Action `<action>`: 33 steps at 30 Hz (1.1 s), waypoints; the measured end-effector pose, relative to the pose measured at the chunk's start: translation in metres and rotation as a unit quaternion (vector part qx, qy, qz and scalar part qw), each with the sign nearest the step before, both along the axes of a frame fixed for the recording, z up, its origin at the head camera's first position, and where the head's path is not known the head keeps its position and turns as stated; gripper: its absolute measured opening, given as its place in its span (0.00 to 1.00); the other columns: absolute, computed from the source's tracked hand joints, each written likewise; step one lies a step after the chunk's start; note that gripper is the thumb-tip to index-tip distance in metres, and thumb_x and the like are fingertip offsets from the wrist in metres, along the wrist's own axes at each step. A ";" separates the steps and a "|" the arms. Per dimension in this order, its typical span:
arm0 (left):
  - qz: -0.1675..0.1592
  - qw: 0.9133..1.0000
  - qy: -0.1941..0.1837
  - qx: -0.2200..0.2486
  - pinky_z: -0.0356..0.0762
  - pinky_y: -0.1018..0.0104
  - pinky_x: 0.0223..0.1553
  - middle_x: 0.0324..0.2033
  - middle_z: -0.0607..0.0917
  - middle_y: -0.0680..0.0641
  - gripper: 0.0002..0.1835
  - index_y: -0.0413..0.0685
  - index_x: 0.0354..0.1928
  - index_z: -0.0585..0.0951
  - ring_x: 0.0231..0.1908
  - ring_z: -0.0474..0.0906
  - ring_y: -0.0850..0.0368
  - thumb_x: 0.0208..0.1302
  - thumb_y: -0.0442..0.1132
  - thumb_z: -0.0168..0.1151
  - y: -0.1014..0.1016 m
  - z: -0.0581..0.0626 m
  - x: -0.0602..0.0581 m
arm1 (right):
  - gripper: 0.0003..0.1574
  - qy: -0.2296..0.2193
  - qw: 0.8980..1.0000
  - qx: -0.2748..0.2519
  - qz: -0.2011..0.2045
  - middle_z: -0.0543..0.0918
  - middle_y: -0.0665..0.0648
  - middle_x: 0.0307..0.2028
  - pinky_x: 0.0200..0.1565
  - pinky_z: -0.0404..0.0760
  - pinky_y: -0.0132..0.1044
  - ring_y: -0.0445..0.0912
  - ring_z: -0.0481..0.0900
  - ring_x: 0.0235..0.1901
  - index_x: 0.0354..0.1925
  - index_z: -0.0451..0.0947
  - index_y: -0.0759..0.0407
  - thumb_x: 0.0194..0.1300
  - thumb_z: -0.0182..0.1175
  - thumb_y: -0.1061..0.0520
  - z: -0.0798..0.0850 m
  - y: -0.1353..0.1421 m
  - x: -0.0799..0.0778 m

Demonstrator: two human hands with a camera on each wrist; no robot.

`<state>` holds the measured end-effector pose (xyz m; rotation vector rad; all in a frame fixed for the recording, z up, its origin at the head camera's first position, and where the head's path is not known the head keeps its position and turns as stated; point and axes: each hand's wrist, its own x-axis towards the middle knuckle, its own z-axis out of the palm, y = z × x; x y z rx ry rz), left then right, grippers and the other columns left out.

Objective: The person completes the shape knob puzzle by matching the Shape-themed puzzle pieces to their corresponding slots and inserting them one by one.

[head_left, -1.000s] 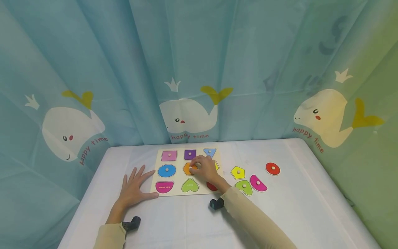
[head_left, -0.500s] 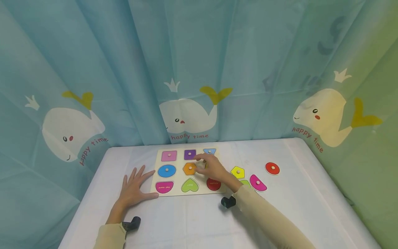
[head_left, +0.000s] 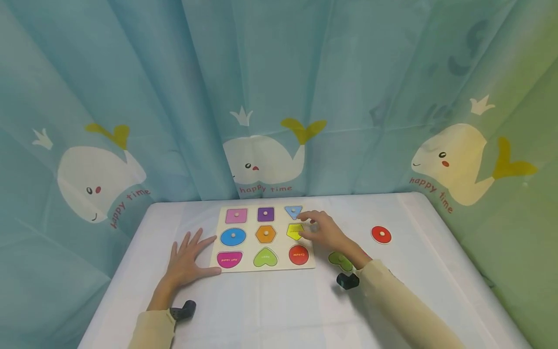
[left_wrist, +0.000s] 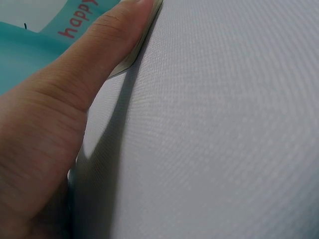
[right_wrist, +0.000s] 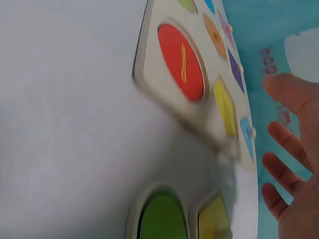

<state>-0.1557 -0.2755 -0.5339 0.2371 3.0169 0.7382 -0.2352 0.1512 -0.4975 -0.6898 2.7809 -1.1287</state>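
A cream shape puzzle board (head_left: 248,257) lies on the table. My left hand (head_left: 185,261) rests with spread fingers at its left edge; in the left wrist view the thumb (left_wrist: 99,50) touches the board's corner. Over the right edge hovers my right hand (head_left: 327,234), fingers loosely bent and holding nothing. Knobbed pieces fill the pink, purple, blue triangle, blue oval and orange hexagon (head_left: 266,234) places. Printed bare recesses show a yellow pentagon (head_left: 295,231), red circle (head_left: 298,255), green heart (head_left: 265,257) and magenta half round (head_left: 229,260).
Right of the board lie a green heart piece (head_left: 340,261), partly covered by my arm, and a red circle piece (head_left: 381,234). A yellow pentagon piece (right_wrist: 212,219) shows in the right wrist view. A whale-print curtain (head_left: 279,87) hangs behind the white table (head_left: 261,310).
My right hand has let go of the orange hexagon piece, which stays in the board, and has moved right past the pentagon recess. My left hand has stayed put.
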 end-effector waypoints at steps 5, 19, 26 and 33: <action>0.001 1.000 0.002 0.002 0.29 0.21 0.69 0.78 0.56 0.34 0.54 0.55 0.74 0.72 0.77 0.39 0.25 0.44 0.68 0.77 0.002 0.003 0.001 | 0.29 0.003 1.000 0.013 -0.013 0.85 0.54 0.55 0.53 0.77 0.51 0.54 0.77 0.53 0.61 0.81 0.54 0.62 0.74 0.55 -0.002 0.026 0.003; 0.000 1.000 0.001 0.005 0.29 0.21 0.69 0.78 0.56 0.34 0.54 0.55 0.73 0.72 0.77 0.39 0.26 0.43 0.67 0.78 0.001 0.001 0.000 | 0.24 -0.033 0.995 0.033 -0.090 0.82 0.60 0.59 0.62 0.69 0.66 0.61 0.70 0.61 0.55 0.85 0.51 0.60 0.76 0.54 -0.018 0.080 0.014; 0.002 1.000 0.003 0.003 0.29 0.22 0.69 0.79 0.56 0.34 0.54 0.56 0.74 0.72 0.77 0.39 0.26 0.43 0.69 0.77 0.001 0.001 0.002 | 0.18 -0.028 0.996 0.035 -0.083 0.84 0.58 0.55 0.63 0.69 0.68 0.60 0.71 0.62 0.48 0.87 0.49 0.59 0.76 0.53 -0.027 0.090 0.014; 0.004 1.000 -0.001 0.001 0.29 0.21 0.69 0.79 0.56 0.34 0.55 0.55 0.74 0.71 0.77 0.39 0.26 0.43 0.68 0.77 0.001 0.001 0.001 | 0.10 -0.021 0.996 0.031 -0.077 0.83 0.60 0.57 0.64 0.67 0.72 0.63 0.71 0.64 0.42 0.89 0.47 0.60 0.75 0.53 -0.031 0.093 0.014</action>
